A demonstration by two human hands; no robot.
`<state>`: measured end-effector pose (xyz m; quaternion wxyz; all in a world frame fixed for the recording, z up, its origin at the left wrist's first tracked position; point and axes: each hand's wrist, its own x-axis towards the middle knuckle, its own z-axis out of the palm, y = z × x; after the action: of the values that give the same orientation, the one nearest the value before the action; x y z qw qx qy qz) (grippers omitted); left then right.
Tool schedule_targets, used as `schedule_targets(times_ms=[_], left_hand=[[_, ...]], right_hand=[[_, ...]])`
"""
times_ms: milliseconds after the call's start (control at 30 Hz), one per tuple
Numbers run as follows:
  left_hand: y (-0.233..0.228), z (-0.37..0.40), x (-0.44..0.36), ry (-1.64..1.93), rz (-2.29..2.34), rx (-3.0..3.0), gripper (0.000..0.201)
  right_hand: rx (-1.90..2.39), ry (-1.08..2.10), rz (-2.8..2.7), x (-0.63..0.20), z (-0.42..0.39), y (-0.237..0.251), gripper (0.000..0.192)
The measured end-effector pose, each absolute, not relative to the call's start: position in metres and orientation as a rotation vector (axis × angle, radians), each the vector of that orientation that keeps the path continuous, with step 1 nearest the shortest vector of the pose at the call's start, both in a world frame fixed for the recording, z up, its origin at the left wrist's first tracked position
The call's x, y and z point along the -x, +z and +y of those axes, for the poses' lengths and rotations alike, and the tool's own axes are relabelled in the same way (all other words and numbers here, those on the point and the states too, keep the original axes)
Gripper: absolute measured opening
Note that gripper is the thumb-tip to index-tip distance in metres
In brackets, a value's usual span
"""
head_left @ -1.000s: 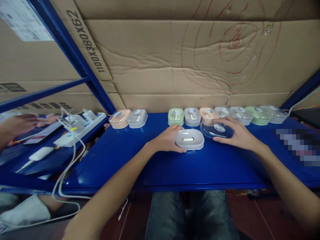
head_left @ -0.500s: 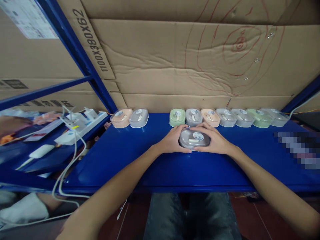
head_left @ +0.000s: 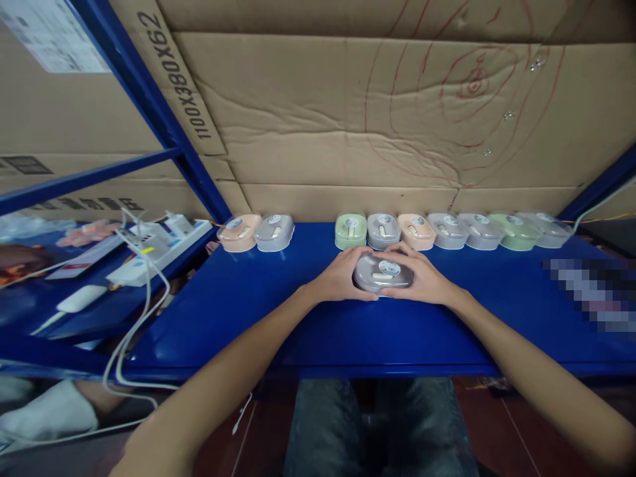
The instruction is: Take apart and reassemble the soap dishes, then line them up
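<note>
A grey lidded plastic box (head_left: 376,273) with a see-through cover, a pale bar on top and a round white sticker is between my two hands over the blue tabletop. My left hand (head_left: 342,278) wraps its left end, thumb along the near side. Around the right end curls my right hand (head_left: 422,275), with its thumb also at the front. The fingers at the far side are partly hidden by the box. Just behind my hands stand a green box (head_left: 350,230), another grey box (head_left: 384,230) and a peach box (head_left: 416,231) of the same kind.
More such boxes continue the row to the right, and a peach box (head_left: 239,233) and grey box (head_left: 275,232) stand at the left. Cardboard (head_left: 298,119) backs the blue table (head_left: 238,318). At left are a power strip (head_left: 163,255), white cables (head_left: 146,305) and a blue post (head_left: 199,179).
My hands keep the same grip on the grey box, and the whole view has shifted slightly. At the far left, another person's hand has moved toward the edge and blurred.
</note>
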<state>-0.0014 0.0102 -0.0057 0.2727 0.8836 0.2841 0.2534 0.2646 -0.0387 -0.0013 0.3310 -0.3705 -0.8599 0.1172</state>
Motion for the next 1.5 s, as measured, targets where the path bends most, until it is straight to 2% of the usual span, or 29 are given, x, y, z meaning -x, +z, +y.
schedule_targets(times_ms=[1500], left_hand=[[0.0005, 0.0067, -0.0006, 0.646, 0.77, -2.364, 0.101]], right_hand=[[0.966, 0.325, -2.203, -0.2644, -0.0356, -0.0041, 0.071]])
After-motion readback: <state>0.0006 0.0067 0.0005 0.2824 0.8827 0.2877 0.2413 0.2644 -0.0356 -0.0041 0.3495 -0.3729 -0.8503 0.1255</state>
